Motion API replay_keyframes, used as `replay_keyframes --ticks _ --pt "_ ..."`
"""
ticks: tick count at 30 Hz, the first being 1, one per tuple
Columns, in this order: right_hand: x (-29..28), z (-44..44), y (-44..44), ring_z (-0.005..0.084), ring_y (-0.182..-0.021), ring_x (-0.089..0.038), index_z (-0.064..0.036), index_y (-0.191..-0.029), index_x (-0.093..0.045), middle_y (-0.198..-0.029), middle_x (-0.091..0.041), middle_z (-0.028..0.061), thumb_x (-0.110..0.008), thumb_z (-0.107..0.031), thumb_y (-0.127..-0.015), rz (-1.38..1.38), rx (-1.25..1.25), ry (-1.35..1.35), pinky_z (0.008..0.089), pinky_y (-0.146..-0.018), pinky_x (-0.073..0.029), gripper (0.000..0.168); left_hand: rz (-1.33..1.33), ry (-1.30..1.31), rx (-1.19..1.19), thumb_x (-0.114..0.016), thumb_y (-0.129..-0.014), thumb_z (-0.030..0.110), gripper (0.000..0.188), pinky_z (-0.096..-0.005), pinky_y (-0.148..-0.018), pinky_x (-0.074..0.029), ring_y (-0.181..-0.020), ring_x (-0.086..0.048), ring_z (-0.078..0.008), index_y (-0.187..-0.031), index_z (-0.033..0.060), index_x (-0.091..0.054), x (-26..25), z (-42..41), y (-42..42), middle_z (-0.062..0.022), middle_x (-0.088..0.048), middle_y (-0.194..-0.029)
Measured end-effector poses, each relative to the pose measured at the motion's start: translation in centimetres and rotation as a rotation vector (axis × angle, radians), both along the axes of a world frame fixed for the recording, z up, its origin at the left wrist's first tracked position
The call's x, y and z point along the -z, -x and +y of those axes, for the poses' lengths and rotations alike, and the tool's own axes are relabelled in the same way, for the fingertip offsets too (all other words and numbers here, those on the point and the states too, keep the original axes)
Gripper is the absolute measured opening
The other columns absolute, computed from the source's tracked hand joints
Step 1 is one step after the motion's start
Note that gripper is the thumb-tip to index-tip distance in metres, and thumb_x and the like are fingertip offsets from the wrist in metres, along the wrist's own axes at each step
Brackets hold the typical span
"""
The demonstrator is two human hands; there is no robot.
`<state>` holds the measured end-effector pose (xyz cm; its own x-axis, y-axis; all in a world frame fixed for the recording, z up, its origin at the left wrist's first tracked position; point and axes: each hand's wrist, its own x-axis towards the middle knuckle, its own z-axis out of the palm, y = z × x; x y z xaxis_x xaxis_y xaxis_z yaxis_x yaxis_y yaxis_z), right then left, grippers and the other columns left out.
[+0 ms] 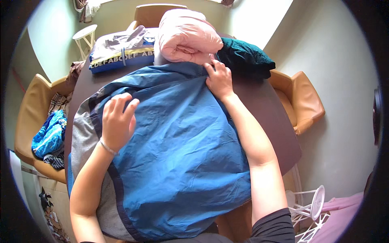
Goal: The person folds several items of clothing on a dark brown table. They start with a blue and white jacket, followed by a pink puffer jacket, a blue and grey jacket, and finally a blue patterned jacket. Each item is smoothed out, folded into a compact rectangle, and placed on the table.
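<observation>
A blue jacket (182, 145) with a grey lining (83, 136) and dark edging is spread over the brown table (261, 121) before me, its near end hanging over the front edge. My left hand (117, 118), with a thin bracelet (108, 147) at the wrist, is over the jacket's left part. Its fingers are apart and hold nothing. At the jacket's far right corner is my right hand (220, 79), fingertips on or close to the cloth, thumb and fingers spread. Just beyond it lies a rolled pink quilted item (188, 36).
A blue and yellow storage bag (121, 57) stands far left on the table, a dark green velvet-like cushion or folded cloth (246, 56) far right. Tan armchairs (307, 100) flank the table; the left one holds clothes (50, 133). White stools (317, 202) stand near the walls.
</observation>
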<state>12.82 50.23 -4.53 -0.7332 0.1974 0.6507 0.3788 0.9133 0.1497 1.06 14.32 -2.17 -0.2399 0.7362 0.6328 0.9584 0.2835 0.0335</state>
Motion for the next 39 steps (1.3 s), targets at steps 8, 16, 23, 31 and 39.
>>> replay_keyframes --ticks 8,16,23,31,39 --pt "-0.6 1.9 -12.4 0.0302 -0.057 -0.063 -0.003 -0.065 -0.068 -0.060 -0.064 0.0135 -0.069 -0.031 -0.082 0.078 0.087 0.786 0.0386 -0.057 -0.049 0.033 -0.212 0.299 -0.114 -0.059 -0.085 0.044 0.061 -0.0484 -0.112 -0.020 -0.137 -0.028 -0.0378 -0.138 0.0166 -0.048 2.8 -0.8 1.1 -0.0181 -0.029 -0.150" --pt "0.6 -5.2 -12.1 0.0289 -0.067 -0.060 -0.001 -0.082 -0.056 -0.068 -0.060 0.0132 -0.065 -0.032 -0.087 0.040 -0.040 0.697 0.0379 -0.064 -0.049 0.032 -0.233 0.260 -0.105 -0.058 -0.085 0.045 0.059 -0.0469 -0.112 -0.021 -0.136 -0.031 -0.0361 -0.134 0.0134 -0.051 2.6 -0.2 1.2 -0.0170 -0.035 -0.148" --pt "-2.7 -4.1 -13.7 0.0145 -0.065 -0.061 0.000 -0.091 -0.061 -0.067 -0.061 0.0078 -0.064 -0.034 -0.090 0.049 0.048 0.859 0.0296 -0.059 -0.050 0.034 -0.357 0.083 0.002 -0.060 -0.088 0.035 0.049 -0.0447 -0.108 -0.031 -0.128 -0.043 -0.0375 -0.128 0.0075 -0.054 2.8 -0.8 2.3 -0.0205 -0.048 -0.137" --pt "0.6 -8.0 -13.6 0.0302 -0.078 -0.060 0.000 -0.091 -0.061 -0.083 -0.061 0.0173 -0.065 -0.026 -0.088 0.273 -0.186 0.718 0.0407 -0.073 -0.048 0.026 -0.172 -0.166 0.047 -0.062 -0.088 0.018 0.030 -0.0413 -0.097 -0.043 -0.111 -0.056 -0.0358 -0.111 0.0000 -0.060 1.3 0.0 2.5 -0.0191 -0.060 -0.117" --pt "-1.0 -0.5 -14.8 0.0375 -0.081 -0.065 -0.003 -0.090 -0.064 -0.086 -0.067 0.0195 -0.061 -0.026 -0.089 -0.146 0.042 0.672 0.0428 -0.072 -0.051 0.023 -0.057 0.004 -0.122 -0.060 -0.089 0.028 0.037 -0.0441 -0.106 -0.033 -0.127 -0.044 -0.0344 -0.120 0.0089 -0.061 2.4 -0.8 4.1 -0.0157 -0.049 -0.137"
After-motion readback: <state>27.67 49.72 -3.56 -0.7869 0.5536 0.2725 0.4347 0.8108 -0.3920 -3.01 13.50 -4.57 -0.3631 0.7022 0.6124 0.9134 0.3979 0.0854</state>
